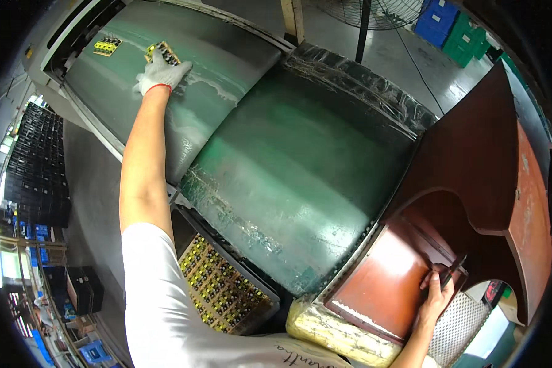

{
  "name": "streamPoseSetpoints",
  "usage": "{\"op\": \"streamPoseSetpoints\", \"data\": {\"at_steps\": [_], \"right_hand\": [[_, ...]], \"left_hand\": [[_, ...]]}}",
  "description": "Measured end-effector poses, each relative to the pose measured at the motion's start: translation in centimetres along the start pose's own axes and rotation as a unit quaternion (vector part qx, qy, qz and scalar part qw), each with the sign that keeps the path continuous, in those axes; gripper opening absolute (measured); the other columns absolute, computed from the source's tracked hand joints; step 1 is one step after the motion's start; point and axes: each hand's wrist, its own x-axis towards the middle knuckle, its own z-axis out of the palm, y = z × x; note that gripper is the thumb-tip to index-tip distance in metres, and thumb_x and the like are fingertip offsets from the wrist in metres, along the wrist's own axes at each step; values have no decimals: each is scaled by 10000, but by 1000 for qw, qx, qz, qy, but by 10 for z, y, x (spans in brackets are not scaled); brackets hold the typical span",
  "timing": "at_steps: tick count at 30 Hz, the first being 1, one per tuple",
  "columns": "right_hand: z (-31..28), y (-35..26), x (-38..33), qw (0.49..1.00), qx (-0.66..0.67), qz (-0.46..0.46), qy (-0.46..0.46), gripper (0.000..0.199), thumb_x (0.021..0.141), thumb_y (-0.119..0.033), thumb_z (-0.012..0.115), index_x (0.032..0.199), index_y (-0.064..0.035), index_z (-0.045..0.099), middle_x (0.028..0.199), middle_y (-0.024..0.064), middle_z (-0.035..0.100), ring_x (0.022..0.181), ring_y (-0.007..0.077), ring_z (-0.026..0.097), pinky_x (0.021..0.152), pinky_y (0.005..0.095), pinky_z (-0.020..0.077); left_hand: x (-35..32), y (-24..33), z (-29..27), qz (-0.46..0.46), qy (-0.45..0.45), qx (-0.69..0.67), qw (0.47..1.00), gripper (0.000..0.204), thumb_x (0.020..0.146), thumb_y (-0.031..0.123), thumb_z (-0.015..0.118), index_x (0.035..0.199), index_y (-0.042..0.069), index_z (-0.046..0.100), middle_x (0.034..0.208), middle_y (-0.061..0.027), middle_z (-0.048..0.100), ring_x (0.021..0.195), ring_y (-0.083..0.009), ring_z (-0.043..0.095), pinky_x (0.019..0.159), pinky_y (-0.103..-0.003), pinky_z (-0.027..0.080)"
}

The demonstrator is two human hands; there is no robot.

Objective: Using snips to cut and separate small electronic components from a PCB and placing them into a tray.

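Note:
My left hand (163, 73), in a white glove with a red cuff edge, reaches far out over the green belt surface (220, 58). Its fingers are spread, with the fingertips at the near edge of a small circuit board (167, 53) bearing yellow and black parts. A similar board (106, 46) lies farther left on the same surface. At the lower right, my bare right hand (436, 293) is closed around a slim dark tool (455, 265), whose exact kind I cannot make out. That hand rests by the edge of a reddish-brown panel (383, 276).
A worn green sheet (300, 165) spans the middle. Below it stands a tray (227, 288) of yellow-and-black boards. A tall curved brown panel (472, 141) rises at right, beside a perforated metal plate (463, 328). A fan (374, 12) and blue and green crates (463, 40) stand beyond.

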Motion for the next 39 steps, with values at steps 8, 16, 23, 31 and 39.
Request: {"op": "streamPoseSetpoints", "data": {"at_steps": [8,16,23,31,39], "right_hand": [[2,-2,3,1000,7,-9,-6,243,1111,-212,682,1207,11,701,832,21,625,713,121,575,670,275,484],[1,0,4,1000,13,-11,6,197,1099,-145,669,1206,17,701,835,28,635,694,122,589,650,280,499],[5,-8,6,999,38,-4,-14,181,1087,-135,667,1171,20,709,865,34,670,708,111,602,650,270,496],[2,-11,1,999,10,-41,-29,164,1081,-156,677,1119,-3,726,847,1,657,685,80,587,616,257,469],[24,-36,-33,962,-183,-203,20,273,1044,-227,721,1236,-32,730,1103,182,787,940,294,763,844,398,581]], "left_hand": [[2,-6,1,248,-108,-10,963,1129,729,379,856,1720,199,346,1430,-264,712,1332,-419,688,1141,-447,545],[-129,49,7,320,-30,117,940,1063,759,296,835,1717,172,389,1356,-271,724,1243,-407,724,1074,-485,586],[-170,29,27,301,-30,64,951,808,876,342,827,1601,163,520,1224,-172,766,1109,-351,761,968,-491,611],[-334,-55,-31,76,-531,-631,560,684,962,448,852,1473,66,603,1254,-179,750,1092,-313,763,935,-481,616],[-562,-64,-37,60,-586,-789,176,827,1016,693,667,1524,48,578,1280,-175,740,1072,-334,760,966,-490,620]]}}
